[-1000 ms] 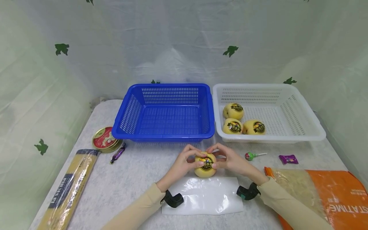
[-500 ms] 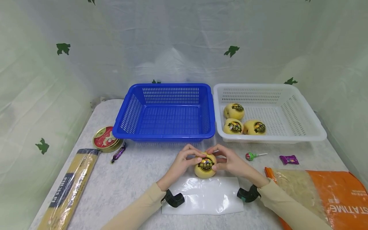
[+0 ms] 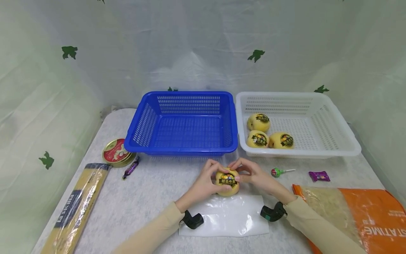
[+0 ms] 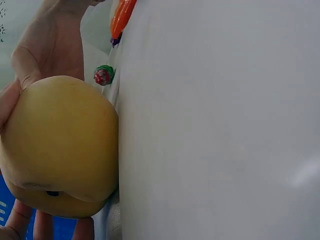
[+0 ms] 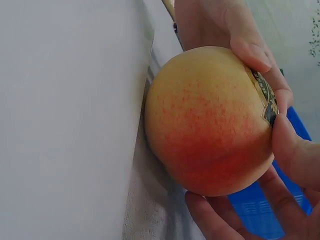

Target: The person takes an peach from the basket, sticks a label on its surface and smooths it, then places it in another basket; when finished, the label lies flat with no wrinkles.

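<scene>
A yellow peach (image 3: 233, 190) with a black-and-gold label (image 3: 226, 180) on its upper front stands between my hands, at the far edge of a glossy white sheet (image 3: 226, 220). My left hand (image 3: 203, 180) grips it from the left, thumb across the front below the label. From the right, my right hand (image 3: 254, 176) holds the peach, its thumb at the label's right end and its fingers behind. In the right wrist view the peach (image 5: 210, 125) shows a red blush, and its label (image 5: 268, 97) is seen edge-on under the thumbs. The left wrist view shows its plain yellow side (image 4: 60, 135).
Behind stand a blue basket (image 3: 180, 152) and a white basket (image 3: 301, 152) holding three labelled peaches (image 3: 259, 122). A lollipop (image 3: 276, 172), a purple candy (image 3: 319, 176) and an orange bag (image 3: 371, 211) lie right. Left are a tin (image 3: 115, 151), a wrapped candy (image 3: 130, 169) and pasta (image 3: 76, 208).
My left thumb has moved from the label's left side down to the peach's lower front. The right thumb has shifted slightly upward along the label's right end. The peach stays in place.
</scene>
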Demonstrator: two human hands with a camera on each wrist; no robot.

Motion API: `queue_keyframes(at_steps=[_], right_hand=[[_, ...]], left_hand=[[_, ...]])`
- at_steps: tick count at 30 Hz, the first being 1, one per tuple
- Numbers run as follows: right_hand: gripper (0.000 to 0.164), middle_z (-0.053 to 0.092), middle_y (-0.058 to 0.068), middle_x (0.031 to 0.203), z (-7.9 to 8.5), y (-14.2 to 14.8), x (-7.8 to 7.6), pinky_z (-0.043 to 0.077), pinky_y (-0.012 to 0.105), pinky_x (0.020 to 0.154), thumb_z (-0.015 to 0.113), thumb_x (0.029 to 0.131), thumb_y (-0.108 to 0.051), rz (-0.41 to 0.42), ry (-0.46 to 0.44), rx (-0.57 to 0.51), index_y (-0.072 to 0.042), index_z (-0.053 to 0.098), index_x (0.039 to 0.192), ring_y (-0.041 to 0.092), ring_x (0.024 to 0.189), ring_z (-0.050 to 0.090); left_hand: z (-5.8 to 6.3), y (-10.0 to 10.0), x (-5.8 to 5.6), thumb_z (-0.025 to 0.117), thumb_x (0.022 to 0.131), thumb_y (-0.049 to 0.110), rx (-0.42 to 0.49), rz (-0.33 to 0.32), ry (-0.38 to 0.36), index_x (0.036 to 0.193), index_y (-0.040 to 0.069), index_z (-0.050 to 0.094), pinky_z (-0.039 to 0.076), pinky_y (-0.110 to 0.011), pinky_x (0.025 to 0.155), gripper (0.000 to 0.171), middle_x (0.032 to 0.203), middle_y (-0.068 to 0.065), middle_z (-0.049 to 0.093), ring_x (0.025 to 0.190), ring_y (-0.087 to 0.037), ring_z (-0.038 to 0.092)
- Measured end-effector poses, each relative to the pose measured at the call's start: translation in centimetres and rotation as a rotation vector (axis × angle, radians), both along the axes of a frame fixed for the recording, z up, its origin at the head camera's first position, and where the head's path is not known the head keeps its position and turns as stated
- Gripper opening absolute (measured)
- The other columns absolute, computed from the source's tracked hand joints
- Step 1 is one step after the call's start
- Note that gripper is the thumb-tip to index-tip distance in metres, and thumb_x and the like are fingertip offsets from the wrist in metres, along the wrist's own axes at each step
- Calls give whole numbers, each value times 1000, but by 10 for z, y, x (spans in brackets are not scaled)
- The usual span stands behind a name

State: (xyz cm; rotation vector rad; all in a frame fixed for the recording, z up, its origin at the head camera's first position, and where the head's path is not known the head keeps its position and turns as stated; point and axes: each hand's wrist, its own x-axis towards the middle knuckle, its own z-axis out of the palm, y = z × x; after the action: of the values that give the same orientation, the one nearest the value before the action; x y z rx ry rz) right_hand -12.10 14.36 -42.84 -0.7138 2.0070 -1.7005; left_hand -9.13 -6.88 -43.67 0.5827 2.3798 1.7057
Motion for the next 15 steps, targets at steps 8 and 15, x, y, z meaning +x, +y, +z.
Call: queue_keyframes(at_steps=[8, 15], right_hand=[[17, 52, 10, 117, 1, 0, 0, 35, 47, 92, 61, 84, -9, 3, -17, 2, -6, 55, 100, 29, 107, 49], [14, 54, 8, 114, 6, -8, 1, 42, 42, 86, 57, 89, -20, -42, -6, 71, -9, 56, 96, 30, 106, 50]], left_hand=[[32, -10, 4, 62, 83, 4, 93, -54, -87, 107, -2, 62, 40, -41, 87, 25, 110, -13, 47, 108, -22, 40], [18, -10, -3, 60, 84, 7, 153, 16, -181, 103, -1, 65, 27, -46, 95, 21, 104, -9, 50, 104, -19, 41]])
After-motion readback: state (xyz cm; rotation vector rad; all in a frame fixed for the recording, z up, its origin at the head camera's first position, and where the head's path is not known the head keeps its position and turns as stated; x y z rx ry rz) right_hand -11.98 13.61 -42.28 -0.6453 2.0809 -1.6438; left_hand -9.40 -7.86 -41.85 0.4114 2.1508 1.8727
